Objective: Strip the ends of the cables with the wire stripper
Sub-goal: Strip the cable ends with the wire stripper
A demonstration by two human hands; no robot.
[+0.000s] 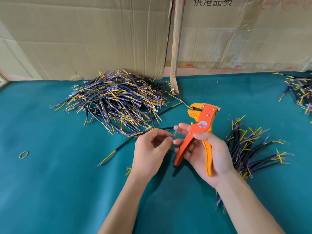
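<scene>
My right hand grips the orange and yellow wire stripper by its handles, jaws pointing up and left, handles spread apart. My left hand pinches the coloured inner wires of one black cable, whose sheath runs left towards the big pile. The wire ends lie between my two hands, just left of the stripper's handles and touching the fingertips of my right hand. They are below the jaws, not in them.
A large pile of black cables lies on the green table cloth at the back. A smaller bundle sits to the right, another heap far right. Loose cable and a rubber band lie left. Cardboard walls the back.
</scene>
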